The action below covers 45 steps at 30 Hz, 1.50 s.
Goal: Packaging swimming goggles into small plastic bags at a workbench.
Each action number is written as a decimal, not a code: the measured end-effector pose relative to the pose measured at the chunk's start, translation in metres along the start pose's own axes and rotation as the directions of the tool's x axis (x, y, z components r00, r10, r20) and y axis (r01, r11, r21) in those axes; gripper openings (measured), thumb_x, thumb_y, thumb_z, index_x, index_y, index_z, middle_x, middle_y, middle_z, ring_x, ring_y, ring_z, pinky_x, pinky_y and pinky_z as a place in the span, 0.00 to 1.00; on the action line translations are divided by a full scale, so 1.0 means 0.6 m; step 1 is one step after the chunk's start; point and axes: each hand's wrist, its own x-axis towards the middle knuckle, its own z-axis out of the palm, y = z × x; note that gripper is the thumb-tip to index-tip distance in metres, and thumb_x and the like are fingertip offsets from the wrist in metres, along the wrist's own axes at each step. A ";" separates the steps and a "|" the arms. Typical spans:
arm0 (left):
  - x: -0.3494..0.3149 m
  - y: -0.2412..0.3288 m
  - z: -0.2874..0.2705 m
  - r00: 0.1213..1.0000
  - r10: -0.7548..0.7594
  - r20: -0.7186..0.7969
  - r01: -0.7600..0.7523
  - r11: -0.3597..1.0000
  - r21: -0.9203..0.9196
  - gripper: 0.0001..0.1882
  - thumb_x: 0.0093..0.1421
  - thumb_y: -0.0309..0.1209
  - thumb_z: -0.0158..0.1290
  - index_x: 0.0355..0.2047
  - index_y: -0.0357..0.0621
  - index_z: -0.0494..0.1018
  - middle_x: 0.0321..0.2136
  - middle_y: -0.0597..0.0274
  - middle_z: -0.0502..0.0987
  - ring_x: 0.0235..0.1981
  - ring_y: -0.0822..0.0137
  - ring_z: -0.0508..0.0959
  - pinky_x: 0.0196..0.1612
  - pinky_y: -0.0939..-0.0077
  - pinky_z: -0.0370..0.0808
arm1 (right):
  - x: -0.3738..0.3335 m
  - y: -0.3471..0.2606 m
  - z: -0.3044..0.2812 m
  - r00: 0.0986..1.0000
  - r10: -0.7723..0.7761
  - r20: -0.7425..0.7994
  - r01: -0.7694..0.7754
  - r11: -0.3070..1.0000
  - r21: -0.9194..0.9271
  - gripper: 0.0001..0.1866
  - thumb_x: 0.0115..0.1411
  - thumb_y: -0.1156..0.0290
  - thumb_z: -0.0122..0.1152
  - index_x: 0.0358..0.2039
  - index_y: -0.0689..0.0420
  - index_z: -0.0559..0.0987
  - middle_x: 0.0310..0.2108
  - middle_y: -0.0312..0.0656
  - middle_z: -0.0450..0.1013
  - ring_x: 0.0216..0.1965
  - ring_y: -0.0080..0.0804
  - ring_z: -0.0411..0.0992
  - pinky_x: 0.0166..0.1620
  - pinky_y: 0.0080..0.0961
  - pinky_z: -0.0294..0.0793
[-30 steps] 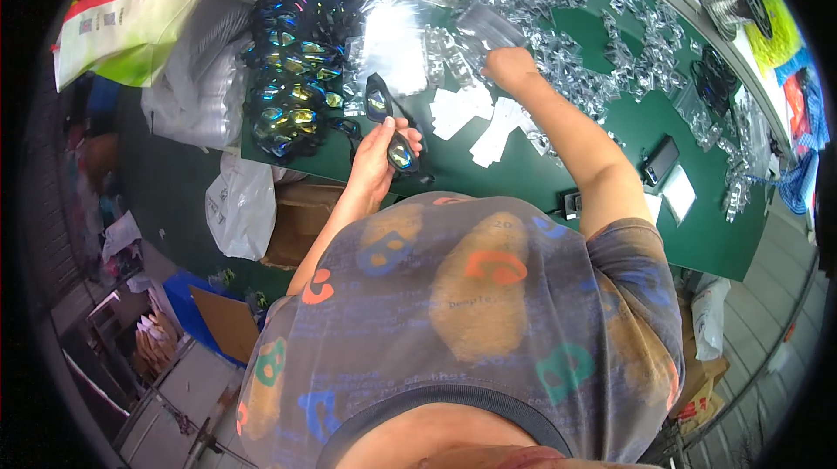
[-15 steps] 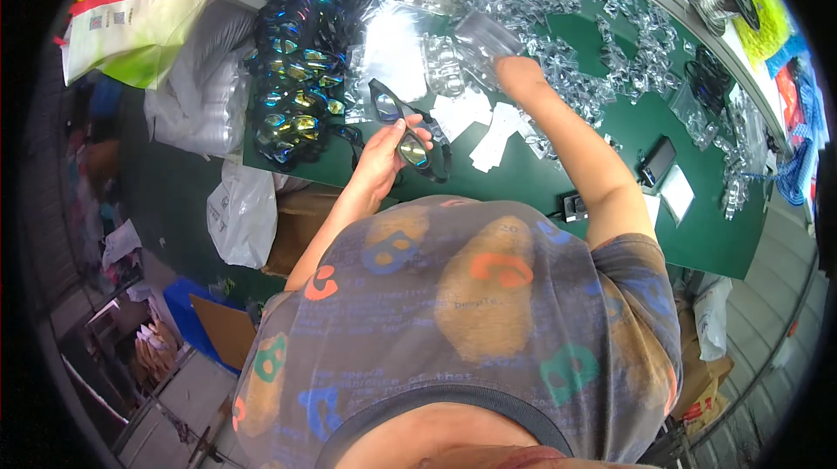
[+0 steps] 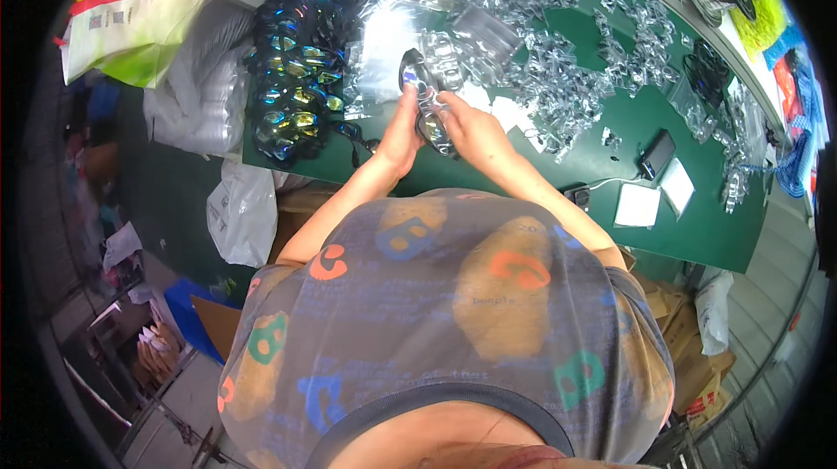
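Note:
A pair of dark swim goggles [image 3: 431, 127] with mirrored lenses is held upright over the front of the green table. My left hand [image 3: 400, 139] is closed on its left side, the thumb up along the frame. From the right, my right hand [image 3: 475, 131] meets the goggles, its fingers pinched around a small clear plastic piece [image 3: 425, 95] lying against them between the lenses. The fingers partly cover this piece, so its exact shape is hidden. The goggles' strap is mostly hidden behind the hands.
Many dark goggles with mirrored lenses [image 3: 296, 68] are stacked at the left. Loose clear plastic pieces [image 3: 558, 94] spread over the back and right, beside clear bags [image 3: 486, 33]. White cards [image 3: 513, 112] lie behind my right hand; a black device [image 3: 656, 153] and a white pad [image 3: 637, 206] sit right.
My right hand has come back from the clear plastic pile to the goggles, with a clear piece now at its fingers. My left hand has raised the goggles slightly and turned them more upright.

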 end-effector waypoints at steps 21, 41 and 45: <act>-0.027 0.120 -0.074 0.916 0.389 0.103 -0.055 -0.131 0.990 0.23 0.72 0.36 0.46 0.60 0.32 0.66 0.47 0.33 0.77 0.48 0.37 0.78 0.51 0.50 0.75 | -0.075 0.204 0.031 0.954 0.143 0.263 -0.299 0.453 0.839 0.16 0.70 0.70 0.57 0.57 0.58 0.74 0.33 0.33 0.74 0.35 0.22 0.74 0.44 0.26 0.77; -0.029 0.114 -0.031 0.911 0.274 0.309 -0.202 -0.358 0.912 0.21 0.70 0.34 0.49 0.59 0.35 0.68 0.48 0.38 0.78 0.50 0.41 0.78 0.52 0.51 0.74 | -0.125 0.345 -0.018 0.881 0.357 -0.309 -0.344 0.934 0.098 0.15 0.65 0.66 0.59 0.50 0.56 0.79 0.31 0.44 0.77 0.32 0.46 0.79 0.40 0.42 0.79; -0.025 0.086 0.003 0.928 0.196 0.315 -0.273 -0.216 0.938 0.22 0.69 0.36 0.48 0.59 0.35 0.67 0.45 0.37 0.78 0.48 0.40 0.78 0.51 0.50 0.74 | -0.118 0.370 -0.050 0.907 0.250 -0.338 -0.386 0.813 -0.436 0.16 0.61 0.64 0.62 0.47 0.55 0.78 0.44 0.47 0.74 0.44 0.52 0.77 0.46 0.45 0.77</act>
